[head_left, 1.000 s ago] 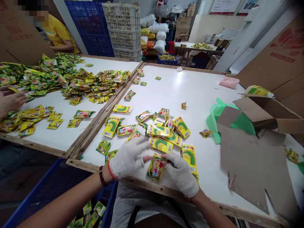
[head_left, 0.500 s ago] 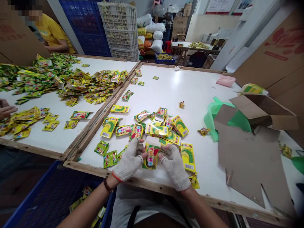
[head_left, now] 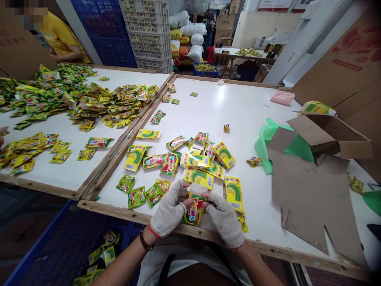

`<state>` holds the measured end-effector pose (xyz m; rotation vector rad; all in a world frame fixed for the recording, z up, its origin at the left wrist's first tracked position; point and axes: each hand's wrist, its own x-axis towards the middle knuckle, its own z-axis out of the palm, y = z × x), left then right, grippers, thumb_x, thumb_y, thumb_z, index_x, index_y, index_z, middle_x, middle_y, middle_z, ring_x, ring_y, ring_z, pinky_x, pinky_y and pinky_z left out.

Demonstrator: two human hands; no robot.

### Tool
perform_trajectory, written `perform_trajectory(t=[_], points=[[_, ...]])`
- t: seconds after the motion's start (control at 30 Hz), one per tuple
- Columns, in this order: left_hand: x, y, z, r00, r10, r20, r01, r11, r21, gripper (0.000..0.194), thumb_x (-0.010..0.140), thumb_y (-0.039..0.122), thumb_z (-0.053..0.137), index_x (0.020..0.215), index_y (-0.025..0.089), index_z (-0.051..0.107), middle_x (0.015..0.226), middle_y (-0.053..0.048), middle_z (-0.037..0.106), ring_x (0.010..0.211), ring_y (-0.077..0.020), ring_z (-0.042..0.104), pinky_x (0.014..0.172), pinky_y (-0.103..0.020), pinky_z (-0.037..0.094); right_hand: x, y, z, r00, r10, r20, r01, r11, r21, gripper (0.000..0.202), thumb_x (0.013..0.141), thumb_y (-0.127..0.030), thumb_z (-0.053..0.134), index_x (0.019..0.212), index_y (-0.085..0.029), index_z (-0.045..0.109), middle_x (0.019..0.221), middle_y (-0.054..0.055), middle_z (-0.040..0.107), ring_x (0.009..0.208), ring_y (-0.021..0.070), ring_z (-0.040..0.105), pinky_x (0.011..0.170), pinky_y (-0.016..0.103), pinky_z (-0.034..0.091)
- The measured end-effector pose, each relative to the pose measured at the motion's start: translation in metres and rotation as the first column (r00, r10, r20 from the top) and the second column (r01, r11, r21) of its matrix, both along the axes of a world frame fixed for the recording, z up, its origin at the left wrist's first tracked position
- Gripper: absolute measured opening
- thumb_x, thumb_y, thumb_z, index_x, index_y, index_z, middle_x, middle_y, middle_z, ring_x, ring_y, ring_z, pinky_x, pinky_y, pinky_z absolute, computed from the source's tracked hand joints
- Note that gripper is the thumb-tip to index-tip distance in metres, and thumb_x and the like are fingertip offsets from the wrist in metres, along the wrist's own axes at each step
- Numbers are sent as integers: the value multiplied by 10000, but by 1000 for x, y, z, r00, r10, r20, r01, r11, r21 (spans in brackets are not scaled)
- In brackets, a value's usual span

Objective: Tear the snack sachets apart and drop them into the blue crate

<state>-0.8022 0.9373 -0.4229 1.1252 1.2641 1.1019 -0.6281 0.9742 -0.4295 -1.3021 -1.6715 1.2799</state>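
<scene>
- Crate point(head_left: 59, 238) of blue plastic sits far left, below the table edge, with a handful of green-yellow packets point(head_left: 102, 254) already lying in it, so we'd guess some are already dealt with.
- Over on the neighbouring table point(head_left: 71, 174) there's a big heap of sachets point(head_left: 74, 99), and a co-worker in a yellow shirt point(head_left: 61, 39) is at its far end. Not our pile.
- On our table point(head_left: 238, 107), the loose spread of packets point(head_left: 184, 159) looks like what's left to go through, a couple dozen maybe, hard to count.
- Our left hand point(head_left: 168, 210), in a white knit glove, pinches the left edge of one packet point(head_left: 194, 209) right at the near rim of the table.
- Our right hand point(head_left: 224, 218), gloved too, grips the same packet's right side, fingers curled tight on it. So both hands are closed on that one item, held just above the wooden edge.
- Further right, a green plastic bag point(head_left: 269, 143) pokes out from a flattened cardboard box point(head_left: 312, 194).
- We'd say it's well underway but nowhere near finished.
</scene>
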Motion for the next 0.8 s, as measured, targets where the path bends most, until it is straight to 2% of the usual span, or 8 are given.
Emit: perform_trajectory(t=[0.13, 0.23, 0.3, 0.4, 0.5, 0.6, 0.67, 0.8], points=[[-7, -1, 8, 977, -34, -211, 45, 998, 46, 253, 810, 258, 539, 1041, 172, 487, 794, 3, 555, 724, -116, 530, 687, -245, 449, 0, 8, 11, 994, 71, 87, -75, 996, 46, 215, 775, -253, 511, 876, -176, 684, 874, 64, 710, 832, 221, 643, 764, 373, 526], [-15, 5, 21, 942, -107, -319, 135, 989, 67, 134, 800, 256, 546, 874, 144, 549, 742, 10, 537, 692, -110, 495, 654, -229, 421, -3, 16, 19, 971, 162, 175, -178, 981, 80, 193, 779, -251, 507, 742, -170, 678, 724, 46, 690, 693, 189, 623, 659, 329, 520], [-18, 9, 27, 921, -130, -368, 169, 983, 75, 133, 800, 258, 546, 750, 136, 544, 704, 11, 524, 676, -107, 483, 645, -225, 410, -6, 20, 22, 972, 169, 166, -188, 977, 103, 152, 760, -233, 537, 778, -170, 674, 745, 41, 687, 693, 176, 621, 655, 309, 520], [-19, 13, 29, 948, -110, -299, 133, 989, 59, 98, 796, 235, 546, 844, 151, 527, 771, -3, 562, 727, -119, 526, 679, -233, 429, -10, 21, 23, 990, 122, 68, -129, 984, 119, 306, 734, -214, 578, 1031, -170, 633, 963, 66, 686, 836, 189, 637, 742, 323, 530], [-19, 13, 27, 981, -78, -180, 84, 996, 26, 284, 771, 210, 568, 1036, 168, 475, 869, -24, 598, 800, -139, 565, 712, -245, 448, -11, 19, 25, 991, 126, 54, -134, 977, 166, 264, 774, -237, 556, 1010, -185, 662, 971, 71, 696, 878, 210, 640, 790, 357, 525], [-20, 14, 32, 936, -139, -323, 156, 987, 29, 136, 808, 259, 528, 860, 146, 582, 790, -13, 596, 762, -136, 547, 706, -237, 421, -11, 16, 29, 980, 184, 71, -194, 960, 200, 190, 804, -253, 535, 870, -198, 705, 886, 60, 713, 838, 207, 649, 772, 345, 527], [-21, 17, 38, 898, -191, -397, 224, 974, 38, 218, 839, 294, 479, 760, 137, 609, 743, -2, 584, 731, -127, 530, 689, -226, 402, -11, 16, 31, 977, 186, 102, -203, 962, 184, 170, 790, -252, 555, 848, -199, 705, 857, 50, 714, 802, 200, 651, 745, 330, 531], [-24, 27, 47, 860, -214, -463, 241, 970, -1, 233, 830, 303, 484, 726, 136, 610, 654, 27, 535, 636, -100, 478, 578, -193, 354, -13, 20, 36, 970, 161, 182, -185, 974, 128, 166, 765, -255, 576, 851, -197, 706, 801, 31, 717, 731, 195, 654, 683, 314, 533]])
